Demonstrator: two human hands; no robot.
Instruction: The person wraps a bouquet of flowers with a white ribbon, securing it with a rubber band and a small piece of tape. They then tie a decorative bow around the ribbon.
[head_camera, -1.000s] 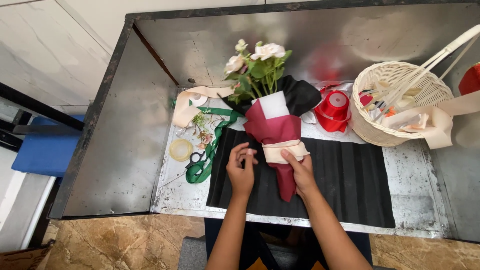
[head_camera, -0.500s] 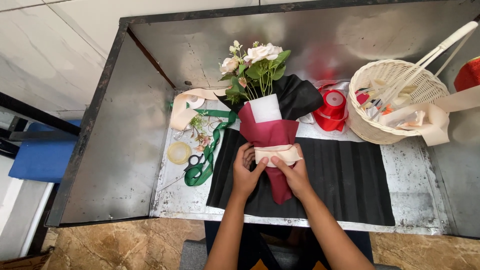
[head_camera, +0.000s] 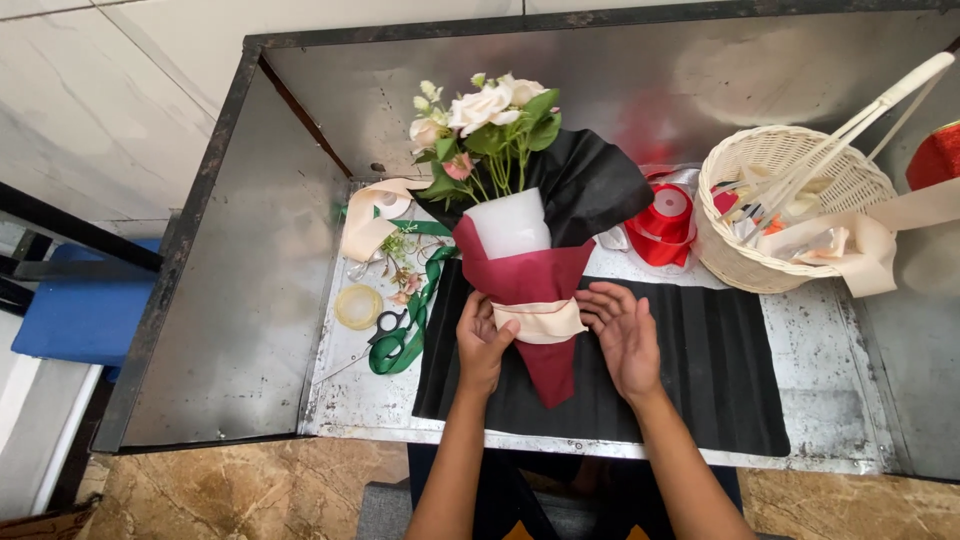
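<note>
We see the bouquet (head_camera: 520, 240) lying near the middle of the metal table (head_camera: 240, 300), flower heads pointing to 12 o'clock and the tapered tip of its burgundy wrap (head_camera: 530, 290) to 6 o'clock, all resting on a sheet of black paper (head_camera: 720, 370). A cream ribbon band (head_camera: 540, 322) circles the narrow waist of the wrap.

Our left hand (head_camera: 482, 345) sits at 9 o'clock of that waist, fingers curled against the wrap with the thumb pressing the band's edge. Our right hand (head_camera: 625, 335) is at 3 o'clock, fingers spread and flat, palm facing the wrap, touching or just beside it; we cannot tell which. It grips nothing.

In our judgement the main risk is the band: with only one hand pressing it, the ribbon could slacken or slide toward the tip, and the wrap would fan apart. Squeezing too hard on the left could crease the paper or bend the stems.

Clutter adds a second risk: the scissors (head_camera: 392, 335) and green ribbon (head_camera: 425, 300) lie at 9 o'clock, near our left wrist, and the red ribbon spool (head_camera: 668, 222) and wicker basket (head_camera: 790, 215) at 2 o'clock; a sweeping forearm could snag them
</note>
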